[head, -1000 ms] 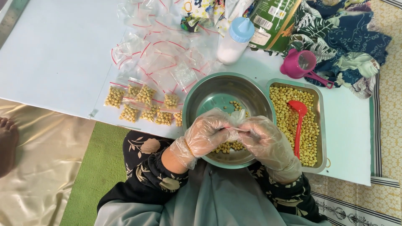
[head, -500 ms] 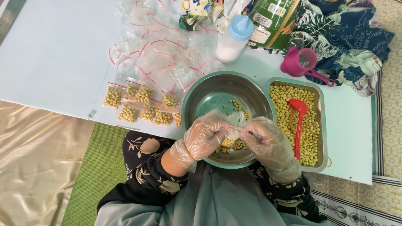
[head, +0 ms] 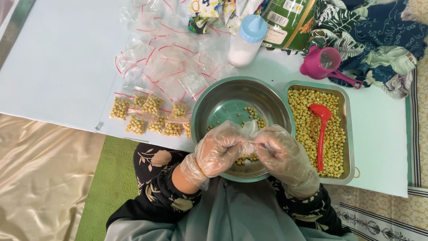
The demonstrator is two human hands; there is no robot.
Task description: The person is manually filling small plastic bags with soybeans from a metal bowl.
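Head cam, looking straight down: both gloved hands meet over the near rim of the steel bowl at the bench's near edge. Left hand and right hand are curled in, fingertips pinching a small clear bag between them, right above the few yellow beans in the bowl. Just right of the bowl sits a tray of beans with a red scoop in it. Filled little bags lie to the left, near the same edge.

bright, even, sharp, soft shadows
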